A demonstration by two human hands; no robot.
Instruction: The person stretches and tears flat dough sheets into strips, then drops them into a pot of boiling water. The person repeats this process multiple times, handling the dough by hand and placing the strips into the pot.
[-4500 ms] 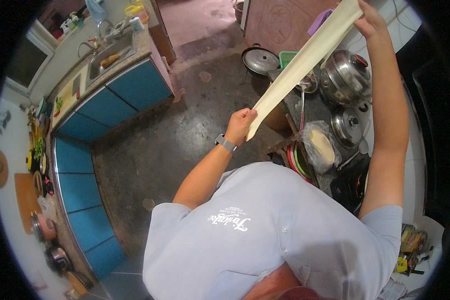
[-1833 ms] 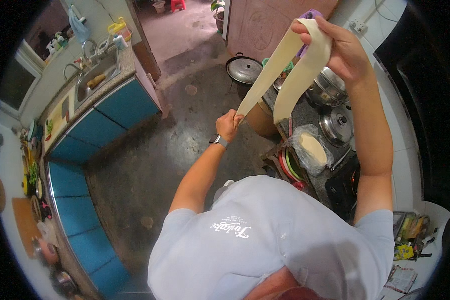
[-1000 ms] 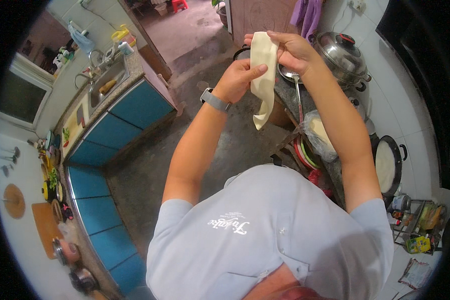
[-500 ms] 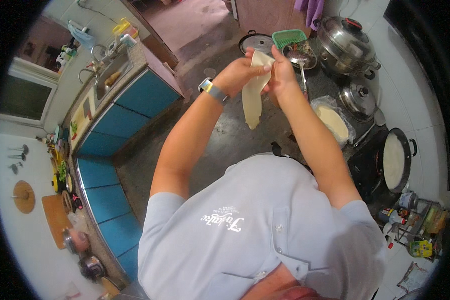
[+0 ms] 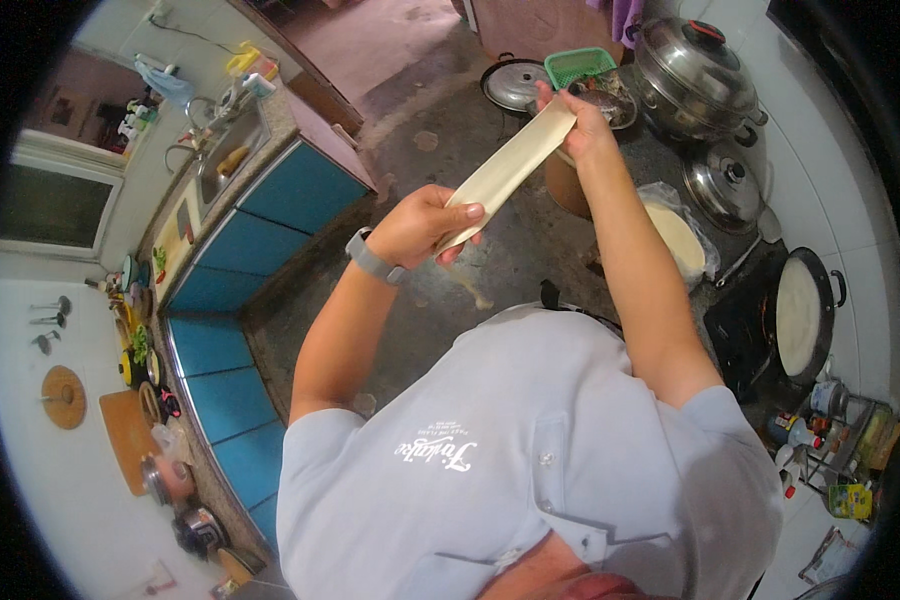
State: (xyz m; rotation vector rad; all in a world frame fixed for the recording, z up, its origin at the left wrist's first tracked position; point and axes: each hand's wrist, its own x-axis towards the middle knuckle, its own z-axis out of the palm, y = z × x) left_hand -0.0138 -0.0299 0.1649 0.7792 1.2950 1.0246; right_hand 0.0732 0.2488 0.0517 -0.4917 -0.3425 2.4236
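A long pale strip of dough (image 5: 511, 172) is stretched slantwise in the air between my two hands. My left hand (image 5: 425, 226) pinches its lower end, thumb on top, and a thin tail of dough dangles below the fingers. At the upper end my right hand (image 5: 588, 128) grips the strip; part of its fingers is hidden behind the dough. To the right of the strip, more pale dough (image 5: 674, 240) lies in a dish with clear plastic around it. Beyond that, a black pan (image 5: 799, 318) on the stove holds a whitish content.
A large steel steamer pot (image 5: 692, 75) stands at the far right, with a steel lid (image 5: 722, 184) nearer me. Beyond my right hand are a green basket (image 5: 580, 66) and a lidded pan (image 5: 513, 84). Blue cabinets (image 5: 240, 245) with a sink (image 5: 232, 160) line the left.
My hands have moved apart, the left one toward me and to the left, the right one slightly right. The dough, which hung down before, is now drawn out between them.
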